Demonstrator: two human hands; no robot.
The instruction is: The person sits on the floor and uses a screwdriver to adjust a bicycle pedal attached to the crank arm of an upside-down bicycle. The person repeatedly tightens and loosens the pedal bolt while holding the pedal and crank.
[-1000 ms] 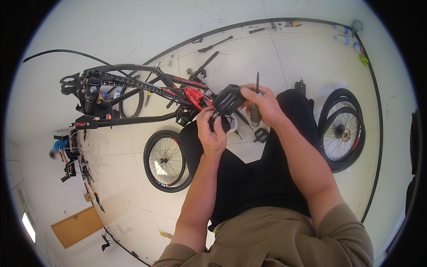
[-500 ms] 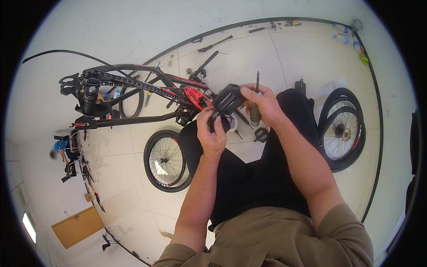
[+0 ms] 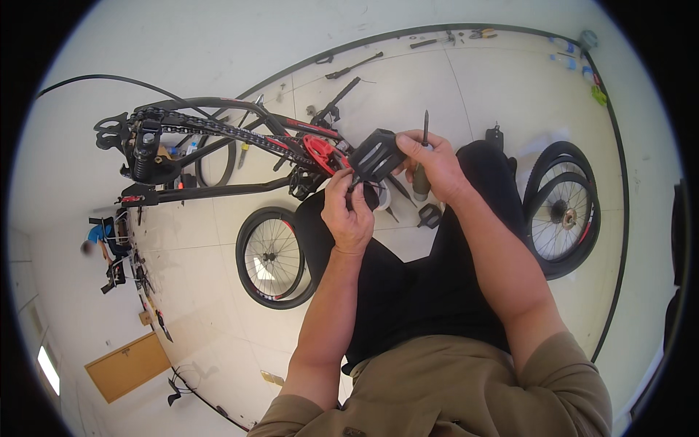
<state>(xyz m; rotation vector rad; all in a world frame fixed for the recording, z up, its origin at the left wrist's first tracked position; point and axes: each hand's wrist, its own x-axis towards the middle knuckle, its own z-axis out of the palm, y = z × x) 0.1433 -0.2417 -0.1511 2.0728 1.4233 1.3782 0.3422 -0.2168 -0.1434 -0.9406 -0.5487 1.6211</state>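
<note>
A black bicycle pedal (image 3: 378, 154) is between my two hands beside the red chainring (image 3: 318, 151) of a black bicycle frame (image 3: 226, 194). My left hand (image 3: 348, 217) pinches its near end, by the axle, with thumb and fingertips. Thumb and fingers of my right hand (image 3: 439, 169) grip the pedal's far right corner. That same hand also keeps a screwdriver (image 3: 420, 185), tip pointing up, tucked in the fingers. Whether the pedal's axle touches the crank is hidden behind my left fingers.
A second pedal (image 3: 429, 215) lies on the floor between my knees. One wheel (image 3: 268, 256) lies left of my legs; more wheels (image 3: 561, 207) lie to the right. A hammer (image 3: 435, 41) and pliers (image 3: 482, 33) lie by the far wall. Another person (image 3: 98, 237) is at far left.
The pedal has turned and tilted slightly, its outer end a little higher. My left fingertips have shifted slightly along its near end, and both hands keep their hold.
</note>
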